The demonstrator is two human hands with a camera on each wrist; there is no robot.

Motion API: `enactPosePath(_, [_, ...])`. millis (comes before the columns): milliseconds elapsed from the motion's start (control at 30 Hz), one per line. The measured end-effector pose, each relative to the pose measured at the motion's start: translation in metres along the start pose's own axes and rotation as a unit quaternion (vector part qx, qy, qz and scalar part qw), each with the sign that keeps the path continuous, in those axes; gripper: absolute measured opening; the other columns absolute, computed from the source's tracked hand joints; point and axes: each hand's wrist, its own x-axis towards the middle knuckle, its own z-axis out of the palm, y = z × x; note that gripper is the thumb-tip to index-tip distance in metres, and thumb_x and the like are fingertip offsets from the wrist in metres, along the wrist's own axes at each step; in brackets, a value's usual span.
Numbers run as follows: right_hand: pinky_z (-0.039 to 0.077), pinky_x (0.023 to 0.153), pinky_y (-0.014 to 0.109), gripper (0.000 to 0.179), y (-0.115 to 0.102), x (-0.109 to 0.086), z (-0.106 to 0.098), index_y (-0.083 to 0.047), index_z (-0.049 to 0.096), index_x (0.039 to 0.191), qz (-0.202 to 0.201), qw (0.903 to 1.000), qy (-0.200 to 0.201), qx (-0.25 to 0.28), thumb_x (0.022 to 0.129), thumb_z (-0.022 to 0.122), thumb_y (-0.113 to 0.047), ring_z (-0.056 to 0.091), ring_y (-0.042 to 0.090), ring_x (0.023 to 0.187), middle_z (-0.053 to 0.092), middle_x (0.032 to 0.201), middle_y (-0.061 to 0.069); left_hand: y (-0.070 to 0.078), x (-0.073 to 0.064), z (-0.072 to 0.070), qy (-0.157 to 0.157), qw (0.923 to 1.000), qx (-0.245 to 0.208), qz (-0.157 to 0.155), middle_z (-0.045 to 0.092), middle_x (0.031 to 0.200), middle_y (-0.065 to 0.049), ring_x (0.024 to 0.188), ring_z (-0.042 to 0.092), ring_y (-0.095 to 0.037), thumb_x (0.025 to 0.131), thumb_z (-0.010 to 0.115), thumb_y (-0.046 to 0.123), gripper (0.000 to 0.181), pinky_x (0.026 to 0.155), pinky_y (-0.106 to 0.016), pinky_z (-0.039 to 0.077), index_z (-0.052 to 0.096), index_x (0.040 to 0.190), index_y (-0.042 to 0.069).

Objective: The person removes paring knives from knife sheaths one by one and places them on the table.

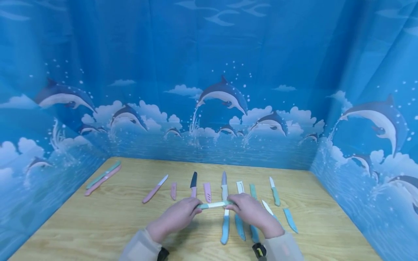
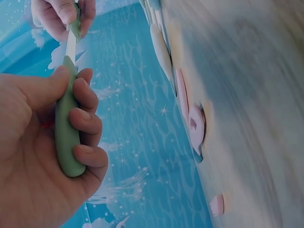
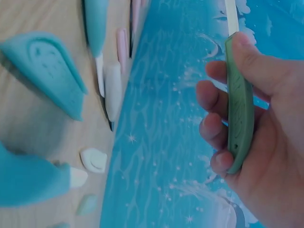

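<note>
Over the front of the table, my left hand (image 1: 176, 214) grips the green handle (image 2: 69, 130) of a small knife, fingers wrapped round it and thumb along its top. The knife's white blade (image 1: 215, 204) points right. Its tip end is hidden in a green sheath (image 3: 240, 104), which my right hand (image 1: 250, 211) holds with curled fingers and the thumb near the sheath's mouth. Much of the blade shows between the two hands. Below the right hand lie a blue-handled knife (image 1: 225, 230) and a blue sheath (image 1: 240, 228).
Along the table (image 1: 81, 232) lie a pink knife (image 1: 155, 189), pink sheaths (image 1: 173, 191), a dark-bladed knife (image 1: 194, 180), a white-handled knife (image 1: 224, 190), a green-handled knife (image 1: 276, 197) and a blue sheath (image 1: 290, 220). Green and pink pieces (image 1: 103, 181) lie side by side at far left. Dolphin-print curtains surround the table.
</note>
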Motion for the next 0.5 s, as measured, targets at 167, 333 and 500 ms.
enactPosePath(167, [0.047, 0.061, 0.028, 0.015, 0.001, 0.002, -0.007, -0.012, 0.062, 0.097, 0.075, 0.9965, 0.032, -0.015, 0.096, 0.058, -0.027, 0.053, 0.008, 0.067, 0.059, 0.075, -0.006, -0.006, -0.002, -0.007, 0.014, 0.9995, -0.017, -0.022, 0.059, 0.086, 0.006, 0.076, 0.055, -0.007, 0.098, 0.056, 0.018, 0.013, 0.068, -0.03, 0.051, 0.061, 0.104, 0.009])
enactPosePath(333, [0.055, 0.071, 0.039, 0.022, -0.003, 0.001, -0.004, -0.001, 0.06, 0.109, 0.126, 0.9915, 0.02, 0.025, 0.1, 0.052, -0.018, 0.062, 0.021, 0.079, 0.064, 0.088, 0.008, -0.004, -0.007, -0.009, 0.006, 0.9977, -0.044, -0.051, 0.053, 0.076, 0.007, 0.061, 0.047, -0.005, 0.098, 0.054, 0.019, 0.012, 0.057, -0.025, 0.046, 0.058, 0.102, 0.009])
enactPosePath(500, [0.057, 0.073, 0.039, 0.032, -0.016, 0.003, 0.008, 0.008, 0.054, 0.123, 0.137, 0.9902, 0.0, 0.025, 0.099, 0.048, -0.011, 0.066, 0.028, 0.087, 0.066, 0.104, 0.02, 0.008, -0.013, -0.002, 0.027, 0.9953, -0.022, -0.091, 0.049, 0.065, 0.005, 0.048, 0.041, -0.007, 0.098, 0.053, 0.02, 0.017, 0.043, -0.022, 0.039, 0.058, 0.105, 0.005])
